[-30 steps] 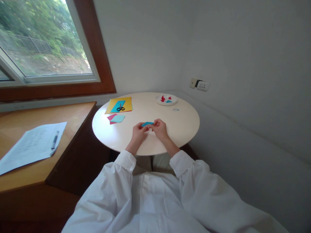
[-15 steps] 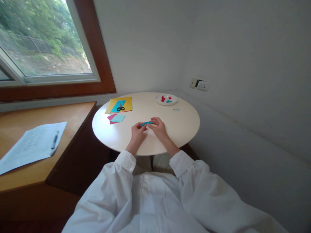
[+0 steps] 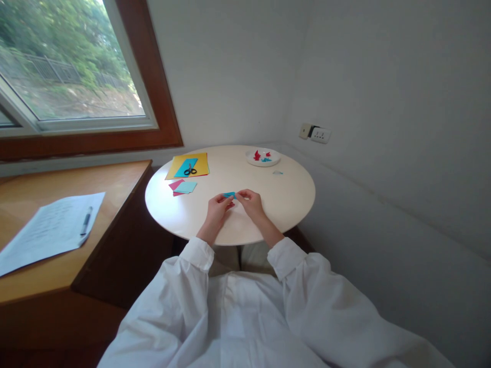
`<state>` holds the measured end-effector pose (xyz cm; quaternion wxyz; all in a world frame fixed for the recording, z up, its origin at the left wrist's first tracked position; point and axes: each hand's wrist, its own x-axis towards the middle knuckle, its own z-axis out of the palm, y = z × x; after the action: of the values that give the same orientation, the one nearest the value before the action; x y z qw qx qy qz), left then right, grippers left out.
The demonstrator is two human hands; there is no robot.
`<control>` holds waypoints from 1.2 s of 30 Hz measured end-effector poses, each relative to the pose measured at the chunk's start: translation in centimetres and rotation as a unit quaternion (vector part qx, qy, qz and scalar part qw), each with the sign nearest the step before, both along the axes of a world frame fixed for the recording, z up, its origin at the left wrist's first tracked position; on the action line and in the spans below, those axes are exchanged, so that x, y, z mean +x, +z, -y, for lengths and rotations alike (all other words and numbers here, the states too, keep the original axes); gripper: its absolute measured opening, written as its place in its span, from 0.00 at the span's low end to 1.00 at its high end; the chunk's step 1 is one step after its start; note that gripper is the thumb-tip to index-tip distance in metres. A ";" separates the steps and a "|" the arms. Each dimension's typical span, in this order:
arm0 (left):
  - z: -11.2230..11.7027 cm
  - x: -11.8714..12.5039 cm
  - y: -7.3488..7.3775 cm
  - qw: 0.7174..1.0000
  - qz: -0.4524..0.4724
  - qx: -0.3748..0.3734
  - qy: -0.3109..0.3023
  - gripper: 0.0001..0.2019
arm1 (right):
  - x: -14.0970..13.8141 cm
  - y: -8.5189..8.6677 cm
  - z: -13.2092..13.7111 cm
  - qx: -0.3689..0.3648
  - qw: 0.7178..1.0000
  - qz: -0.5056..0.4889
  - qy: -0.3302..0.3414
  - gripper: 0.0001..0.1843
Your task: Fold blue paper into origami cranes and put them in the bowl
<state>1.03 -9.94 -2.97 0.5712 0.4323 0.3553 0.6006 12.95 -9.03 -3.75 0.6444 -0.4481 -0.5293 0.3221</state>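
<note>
A small piece of folded blue paper [image 3: 229,194] is held between my two hands, just above the near half of the round white table [image 3: 268,204]. My left hand [image 3: 218,208] pinches its left side, with the thumb on top. On the right side, the fingertips of my right hand [image 3: 250,201] close on the paper's edge. Parts of the paper are hidden behind the fingers. A bit of something red [image 3: 231,204] shows under my left hand; I cannot make out what it is.
Black-handled scissors [image 3: 190,170] lie on blue paper over yellow sheets [image 3: 201,162]. Nearer are pink and pale blue paper squares [image 3: 186,187]. A white plate [image 3: 251,160] holds small red and blue folded pieces. A pen [image 3: 86,221] and written sheet [image 3: 49,225] rest on the wooden desk [image 3: 126,176].
The blue paper, earlier spread wide and narrow between my hands, now looks shorter and more compact. My right fingers have come down and closed in on its right side.
</note>
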 end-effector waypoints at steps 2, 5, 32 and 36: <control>0.0 0.0 0.0 1.000 0.004 -0.002 -0.007 0.13 | 0.0 0.0 -0.1 -0.003 1.000 -0.007 0.005 0.11; -0.1 0.0 -0.1 1.000 0.004 -0.001 -0.016 0.12 | 0.0 -0.2 -0.2 -0.008 1.000 -0.018 0.014 0.13; -0.2 0.0 0.1 0.999 0.035 -0.012 0.039 0.20 | -0.3 -0.1 0.1 -0.023 0.995 0.011 0.094 0.09; 0.0 0.0 0.2 0.998 0.050 -0.014 0.039 0.21 | -0.2 -0.3 -0.3 -0.005 0.997 0.000 0.076 0.09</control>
<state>1.00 -9.91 -2.74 0.5701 0.3793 0.3510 0.6387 12.74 -8.75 -4.05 0.6158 -0.4096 -0.5600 0.3734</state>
